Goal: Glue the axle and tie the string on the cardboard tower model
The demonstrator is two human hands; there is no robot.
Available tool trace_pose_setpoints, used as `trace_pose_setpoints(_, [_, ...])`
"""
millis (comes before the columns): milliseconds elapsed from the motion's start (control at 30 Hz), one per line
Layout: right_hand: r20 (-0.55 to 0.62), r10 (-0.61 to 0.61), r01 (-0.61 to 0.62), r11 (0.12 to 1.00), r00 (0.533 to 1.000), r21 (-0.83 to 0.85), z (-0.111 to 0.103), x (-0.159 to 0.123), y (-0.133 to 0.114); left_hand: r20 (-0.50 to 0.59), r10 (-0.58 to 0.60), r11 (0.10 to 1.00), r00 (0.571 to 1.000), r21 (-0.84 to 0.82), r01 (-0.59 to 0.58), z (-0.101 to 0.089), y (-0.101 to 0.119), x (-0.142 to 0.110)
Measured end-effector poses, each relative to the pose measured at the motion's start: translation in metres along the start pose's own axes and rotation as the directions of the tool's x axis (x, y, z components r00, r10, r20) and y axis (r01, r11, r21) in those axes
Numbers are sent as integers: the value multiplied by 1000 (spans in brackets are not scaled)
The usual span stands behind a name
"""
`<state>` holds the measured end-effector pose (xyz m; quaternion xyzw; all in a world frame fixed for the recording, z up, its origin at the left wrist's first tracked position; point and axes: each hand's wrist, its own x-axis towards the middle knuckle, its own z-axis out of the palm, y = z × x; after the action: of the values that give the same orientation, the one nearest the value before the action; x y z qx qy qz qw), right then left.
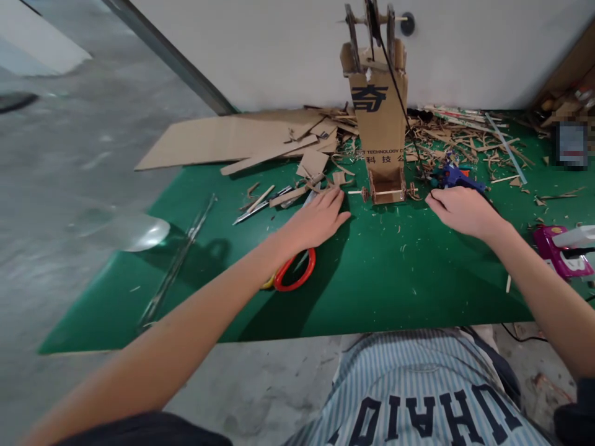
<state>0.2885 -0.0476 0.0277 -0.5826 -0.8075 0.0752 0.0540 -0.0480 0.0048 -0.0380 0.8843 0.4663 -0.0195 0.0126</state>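
A tall cardboard structure [380, 133] with wheels and sticks stands upright at the table's back. A thin black cord [398, 83] runs down from its top toward my right hand [467, 212], whose fingers are closed in a pinch at the cord's lower end. Just behind that hand lies a blue glue gun [458, 177]. My left hand [320, 217] rests with fingers stretched out beside cardboard scraps [313, 164], left of the structure's base. Below its wrist are scissors [296, 282] with red and yellow handles, partly hidden by the forearm.
Cardboard strips [458, 133] are heaped behind the structure against a white wall. A large cardboard sheet [199, 139] lies back left, near a utility knife [260, 206]. A clear plastic bag of sticks [179, 266] is at left. A magenta device [564, 254] sits right on the green tabletop [385, 285].
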Motion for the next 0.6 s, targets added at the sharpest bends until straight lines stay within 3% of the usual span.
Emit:
trace_pose_setpoints(67, [28, 72, -77, 929, 997, 363, 11, 0, -17, -89, -30, 999, 996, 23, 33, -5, -6, 10])
trace_pose_setpoints(100, [43, 91, -99, 832, 995, 546, 19, -1, -26, -132, -61, 997, 989, 30, 66, -8, -6, 13])
trace_pose_setpoints(167, [150, 158, -213, 540, 976, 814, 36, -4, -41, -194, -151, 985, 969, 56, 165, -17, -3, 15])
trace_pose_setpoints(200, [201, 177, -259, 419, 963, 870, 44, -7, -46, -213, -207, 971, 955, 77, 228, -23, 1, 12])
trace_pose_setpoints(233, [210, 165, -256, 355, 964, 899, 50, -9, -49, -235, -249, 955, 939, 101, 279, -29, 6, 8])
trace_pose_setpoints(300, [162, 121, -194, 328, 979, 925, 56, -14, -47, -267, -310, 931, 912, 108, 348, -43, 25, -5])
trace_pose_setpoints(367, [114, 109, -148, 383, 987, 912, 50, -17, -37, -225, -305, 942, 926, 72, 328, -56, 54, -22])
trace_pose_setpoints(400, [105, 122, -147, 428, 987, 892, 43, -16, -32, -173, -218, 973, 960, 37, 228, -60, 72, -30])
trace_pose_setpoints(433, [118, 117, -160, 482, 986, 861, 34, -15, -26, -85, 2, 999, 996, -32, -5, -63, 92, -38])
trace_pose_setpoints(467, [122, 103, -159, 569, 987, 807, 22, -12, -20, -57, 265, 956, 963, -118, -270, -63, 115, -43])
trace_pose_setpoints(500, [132, 61, -138, 670, 989, 729, 9, -8, -16, -78, 494, 848, 866, -178, -500, -62, 138, -47])
trace_pose_setpoints(533, [159, 2, -105, 758, 987, 644, -4, -4, -12, -122, 684, 695, 720, -192, -693, -58, 163, -48])
trace_pose_setpoints(600, [227, -98, -24, 877, 969, 481, -27, 4, -6, -219, 854, 446, 472, -157, -881, -46, 211, -40])
